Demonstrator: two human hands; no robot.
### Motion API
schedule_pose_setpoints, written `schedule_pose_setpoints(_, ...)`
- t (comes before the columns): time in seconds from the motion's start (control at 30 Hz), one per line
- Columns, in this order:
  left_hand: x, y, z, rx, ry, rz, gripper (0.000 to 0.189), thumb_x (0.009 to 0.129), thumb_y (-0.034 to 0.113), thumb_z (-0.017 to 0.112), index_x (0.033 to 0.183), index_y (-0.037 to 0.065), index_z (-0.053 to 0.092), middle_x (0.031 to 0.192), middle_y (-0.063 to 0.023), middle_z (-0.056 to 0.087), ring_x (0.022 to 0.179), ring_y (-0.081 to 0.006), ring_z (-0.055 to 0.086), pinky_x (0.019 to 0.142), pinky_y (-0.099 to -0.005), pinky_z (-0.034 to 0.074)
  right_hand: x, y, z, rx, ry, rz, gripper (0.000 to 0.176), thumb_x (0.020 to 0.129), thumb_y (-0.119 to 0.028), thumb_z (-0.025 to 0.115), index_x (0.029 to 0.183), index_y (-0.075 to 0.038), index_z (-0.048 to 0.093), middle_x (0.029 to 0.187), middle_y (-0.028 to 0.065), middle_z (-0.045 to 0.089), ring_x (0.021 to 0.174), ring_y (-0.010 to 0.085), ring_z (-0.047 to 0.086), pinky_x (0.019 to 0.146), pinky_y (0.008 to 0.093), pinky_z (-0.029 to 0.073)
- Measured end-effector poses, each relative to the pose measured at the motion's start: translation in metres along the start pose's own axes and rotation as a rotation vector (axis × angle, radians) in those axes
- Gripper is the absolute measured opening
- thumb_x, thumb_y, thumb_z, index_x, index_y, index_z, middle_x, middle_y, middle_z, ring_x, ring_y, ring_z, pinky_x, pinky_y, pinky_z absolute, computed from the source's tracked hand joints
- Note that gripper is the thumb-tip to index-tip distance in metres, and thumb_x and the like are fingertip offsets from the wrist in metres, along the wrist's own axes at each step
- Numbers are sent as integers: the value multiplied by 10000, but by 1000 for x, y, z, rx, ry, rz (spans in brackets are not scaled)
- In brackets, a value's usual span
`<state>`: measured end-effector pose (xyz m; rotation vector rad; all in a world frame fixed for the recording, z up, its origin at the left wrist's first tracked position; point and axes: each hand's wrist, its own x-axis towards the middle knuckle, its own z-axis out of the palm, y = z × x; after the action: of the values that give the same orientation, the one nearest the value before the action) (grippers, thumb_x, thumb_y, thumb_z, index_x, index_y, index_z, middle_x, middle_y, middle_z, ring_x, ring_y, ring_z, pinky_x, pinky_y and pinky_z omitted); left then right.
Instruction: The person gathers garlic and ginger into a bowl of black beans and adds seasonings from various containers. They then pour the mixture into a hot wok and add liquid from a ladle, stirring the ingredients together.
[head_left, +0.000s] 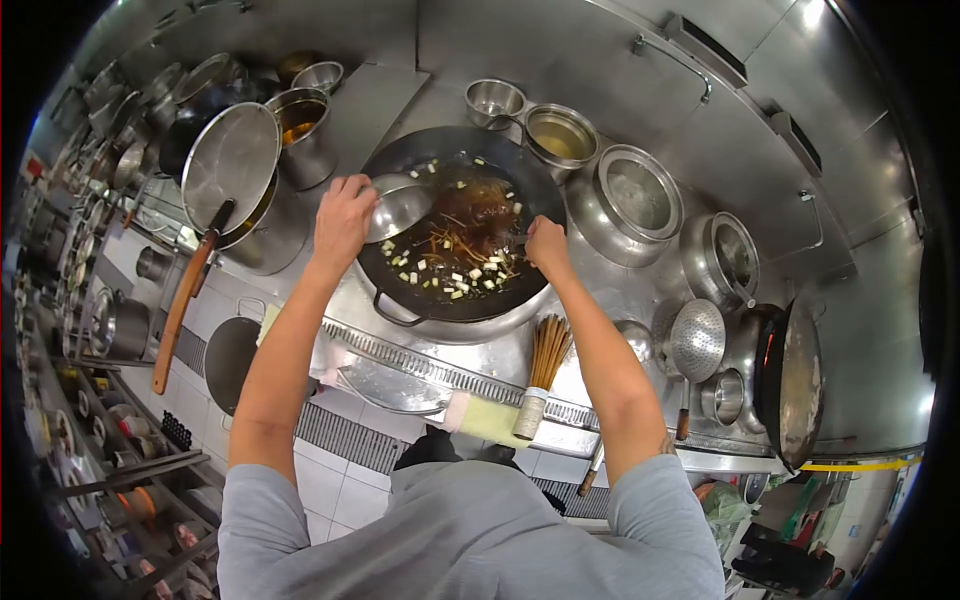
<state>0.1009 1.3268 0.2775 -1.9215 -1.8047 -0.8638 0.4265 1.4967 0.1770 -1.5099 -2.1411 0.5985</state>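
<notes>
My left hand (345, 218) grips the rim of a shiny metal bowl (402, 208), which is tilted over the left side of a large black wok (398, 290). Brown liquid (482, 212) fills the wok, with pale chopped pieces (478, 275) that look like scallion and thin brown strips (450, 243) floating in it. Over the wok's right edge, my right hand (546, 245) is closed. A small greyish bit shows beside its fingers, but what they hold is mostly hidden.
Behind the wok stand a small metal bowl (494, 100) and pots of liquid (560, 138). A bamboo brush (545, 365) lies at the stove's front edge. To the right are a perforated ladle (698, 340) and another wok (800, 385); a long-handled strainer (232, 160) rests on a pot at left.
</notes>
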Motion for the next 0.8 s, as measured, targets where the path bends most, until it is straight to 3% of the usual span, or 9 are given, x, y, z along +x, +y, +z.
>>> schedule_pose_setpoints(0.07, 3, 1, -2, -67, -5, -37, 103, 806, 92, 675, 872, 42, 614, 1023, -74, 583, 955, -295, 558, 777, -415, 481, 2, -22, 13, 235, -172, 255, 56, 831, 22, 552, 879, 22, 581, 659, 165, 657, 518, 248, 670, 468, 361, 525)
schedule_pose_setpoints(0.1, 3, 1, -2, -88, 1, -63, 102, 808, 85, 673, 872, 36, 611, 1013, -82, 582, 943, -304, 562, 772, -417, 483, 2, -34, 15, 229, -242, 267, 53, 847, 32, 536, 877, 27, 580, 645, 108, 648, 522, 178, 665, 433, 313, 525)
schedule_pose_setpoints(0.2, 2, -13, 1, -167, 35, -134, 99, 816, 76, 663, 860, 19, 595, 971, -110, 582, 906, -334, 570, 757, -431, 478, -5, -54, 10, 365, -188, 175, 73, 857, 43, 521, 896, 31, 580, 644, 114, 643, 513, 179, 661, 434, 324, 517)
schedule_pose_setpoints(0.27, -3, -20, 6, -211, 28, -218, 104, 824, 80, 658, 845, 10, 583, 940, -128, 580, 888, -351, 572, 749, -440, 470, -1, -38, 9, 18, 2, -142, 72, 837, 15, 540, 886, 25, 592, 730, 215, 658, 666, 343, 673, 587, 437, 529)
schedule_pose_setpoints(0.33, -3, -23, 10, -238, -9, -332, 119, 832, 89, 655, 827, 4, 572, 909, -145, 576, 877, -365, 572, 743, -446, 460, -9, -56, -27, -213, 52, -173, 102, 793, -18, 587, 886, 7, 622, 818, 288, 652, 826, 464, 645, 728, 517, 520)
schedule_pose_setpoints(0.47, -6, -35, 34, -283, -77, -519, 216, 847, 167, 672, 811, -16, 561, 871, -182, 573, 819, -383, 572, 727, -445, 450, -11, -26, -19, -255, 10, -166, 107, 821, 7, 535, 907, 25, 595, 804, 275, 662, 742, 408, 681, 665, 482, 563)
schedule_pose_setpoints(0.57, -9, -47, 53, -298, -125, -606, 244, 835, 199, 686, 780, -1, 559, 873, -176, 576, 849, -387, 571, 748, -462, 444, -7, -20, -11, 551, -192, 474, 80, 850, 4, 507, 868, 22, 583, 753, 201, 662, 629, 290, 686, 537, 407, 588)
schedule_pose_setpoints(0.7, -5, -42, 66, -321, -222, -690, 285, 818, 230, 699, 752, -5, 552, 869, -191, 582, 861, -400, 568, 763, -477, 440, 0, -38, -2, 897, -234, 438, 73, 866, 4, 505, 870, 21, 576, 700, 135, 626, 531, 215, 632, 465, 363, 581)
schedule_pose_setpoints(0.8, 3, -32, 89, -360, -283, -700, 256, 822, 205, 687, 766, -9, 558, 891, -195, 584, 865, -402, 569, 768, -481, 442, 11, -88, 0, 684, -179, 291, 87, 866, 3, 514, 937, 31, 556, 681, 138, 632, 598, 236, 660, 524, 365, 579)
